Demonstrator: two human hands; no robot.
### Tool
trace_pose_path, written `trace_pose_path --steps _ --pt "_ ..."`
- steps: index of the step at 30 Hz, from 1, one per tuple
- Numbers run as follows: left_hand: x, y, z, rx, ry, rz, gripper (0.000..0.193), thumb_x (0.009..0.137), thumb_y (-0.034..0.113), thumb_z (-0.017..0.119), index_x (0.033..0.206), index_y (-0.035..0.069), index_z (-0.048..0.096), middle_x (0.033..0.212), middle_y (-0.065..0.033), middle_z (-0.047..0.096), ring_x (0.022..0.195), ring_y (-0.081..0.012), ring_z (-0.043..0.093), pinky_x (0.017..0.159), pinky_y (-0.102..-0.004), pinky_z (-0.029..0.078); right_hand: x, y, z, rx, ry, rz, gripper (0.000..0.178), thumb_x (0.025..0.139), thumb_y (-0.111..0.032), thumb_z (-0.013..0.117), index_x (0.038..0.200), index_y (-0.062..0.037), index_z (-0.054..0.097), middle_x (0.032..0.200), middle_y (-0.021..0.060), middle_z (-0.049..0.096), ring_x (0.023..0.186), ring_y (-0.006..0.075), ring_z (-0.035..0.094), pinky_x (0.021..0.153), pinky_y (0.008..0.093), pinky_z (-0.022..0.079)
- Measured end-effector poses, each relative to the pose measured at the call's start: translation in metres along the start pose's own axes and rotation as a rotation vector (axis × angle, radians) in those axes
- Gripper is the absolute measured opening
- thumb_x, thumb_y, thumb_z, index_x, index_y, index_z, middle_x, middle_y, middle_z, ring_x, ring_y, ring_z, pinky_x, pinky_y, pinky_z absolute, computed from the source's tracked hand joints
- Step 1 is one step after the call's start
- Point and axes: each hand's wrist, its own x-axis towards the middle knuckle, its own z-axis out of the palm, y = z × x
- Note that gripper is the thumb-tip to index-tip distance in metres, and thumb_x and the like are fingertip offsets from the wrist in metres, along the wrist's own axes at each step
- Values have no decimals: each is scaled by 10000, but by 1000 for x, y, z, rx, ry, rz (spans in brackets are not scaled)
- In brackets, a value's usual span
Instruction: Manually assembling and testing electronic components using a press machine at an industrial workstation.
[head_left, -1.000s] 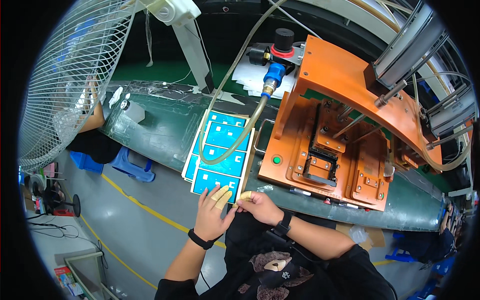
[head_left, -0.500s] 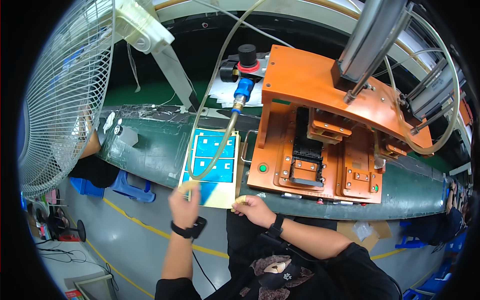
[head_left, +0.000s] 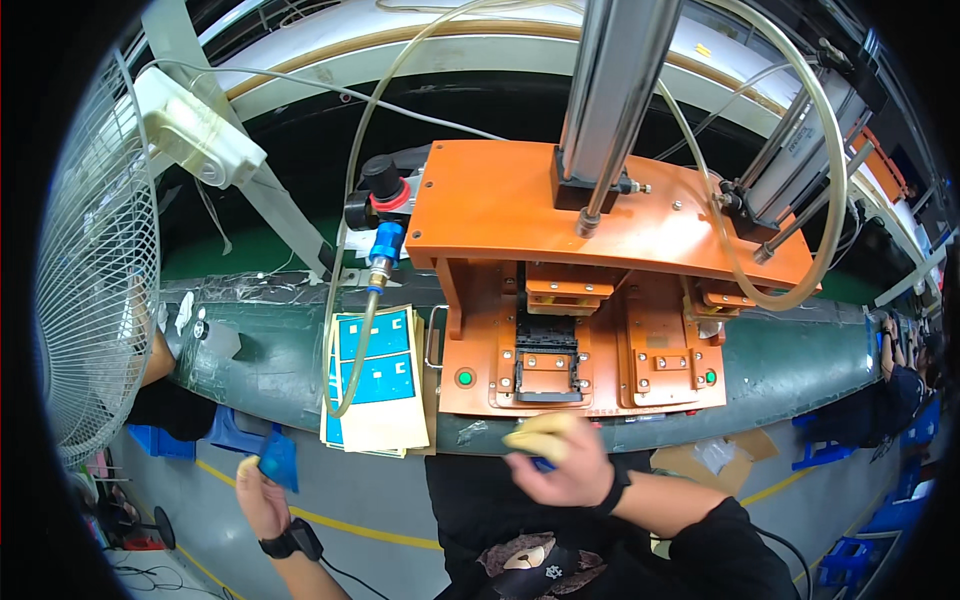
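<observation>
My left hand [head_left: 262,500], off to the left of the bench, pinches a piece of blue see-through film [head_left: 281,462] between thumb and fingertips. My right hand [head_left: 568,465], blurred by motion, is in front of the orange press [head_left: 510,190]. Its fingers, in yellowish covers, are curled, and a bit of blue shows beneath them that I cannot identify. Left of the press lies a stack of cream backing sheets [head_left: 385,432]. Blue film labels [head_left: 375,338] with small white cut-outs cover the top sheet's upper part; its lower part is bare cream. A black plastic part [head_left: 548,335] sits in the press's left fixture.
A clear hose [head_left: 362,370] loops over the sheets from a blue-collared air regulator [head_left: 386,240]. A fan [head_left: 95,270] stands at far left, near a bottle [head_left: 217,340]. Metal cylinders [head_left: 625,90] rise above the press. An open carton [head_left: 720,462] is below the bench.
The view has shifted right. My left hand has moved away leftward with blue film lifted from the sheet. My right hand has left the sheet's corner and moved right, before the press.
</observation>
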Motion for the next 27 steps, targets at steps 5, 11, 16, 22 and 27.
trace_pose_path --steps 5,11,16,22,27 --pt "-22 -15 56 103 -330 -21 125 904 70 603 978 -31 606 881 -81 638 793 -144 607 754 -270 490 32 11 -49 -499 0 29 366 662 -143 790 1005 -98 671 1168 113 561 999 347 539 859 402 442" --pt "-9 -43 191 219 -772 -235 113 904 7 593 1003 -19 640 977 -97 689 842 -114 638 720 -243 498 42 22 -73 -482 -168 -74 265 671 -115 774 912 -54 681 1051 101 623 1022 310 570 857 403 468" --pt "11 -49 271 263 -854 -195 148 913 40 616 1052 -7 632 930 -46 678 816 -58 620 710 -214 496 42 -4 -140 -9 27 134 215 740 -24 753 940 -9 678 912 124 676 762 247 646 675 313 516" --pt "45 -70 341 436 -924 62 236 891 80 625 1088 -49 604 1054 -135 649 935 -206 642 827 -292 499 -95 30 -267 686 568 431 386 995 -342 426 1071 7 571 899 166 618 782 260 608 725 397 508" --pt "52 -63 376 724 -962 106 350 847 162 633 1131 -38 589 1111 -207 631 1075 -337 601 932 -362 459 -143 71 -292 871 1408 490 302 1000 -282 475 1162 -56 593 1119 83 652 951 215 624 797 343 505"
